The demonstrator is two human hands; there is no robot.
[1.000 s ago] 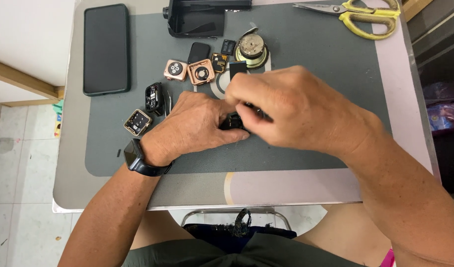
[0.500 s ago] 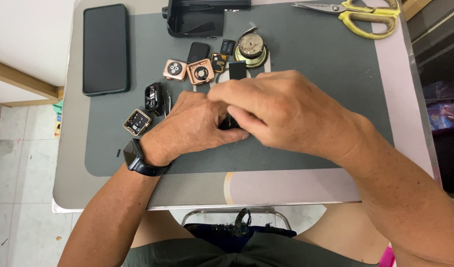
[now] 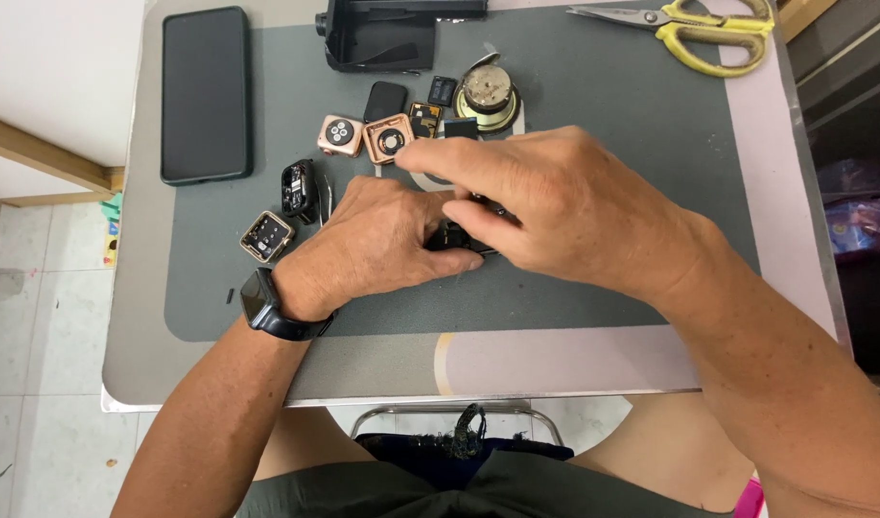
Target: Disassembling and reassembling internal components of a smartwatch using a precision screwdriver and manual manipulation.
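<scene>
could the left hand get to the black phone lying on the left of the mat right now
Probably yes, once it lets go. The left hand is closed on a small dark part with the right hand. The phone lies flat and uncovered, with only small watch cases nearby.

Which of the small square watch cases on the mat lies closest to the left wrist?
The open dark-framed case, at the mat's left, just up-left of the left hand. The two rose-gold cases lie farther up, near the round speaker.

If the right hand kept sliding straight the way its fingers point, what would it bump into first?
The right hand points left across the mat, with its fingertips already on the small dark part that the left hand also grips. So it would first press into that part and the left hand's fingers. Depth is hard to judge.
</scene>
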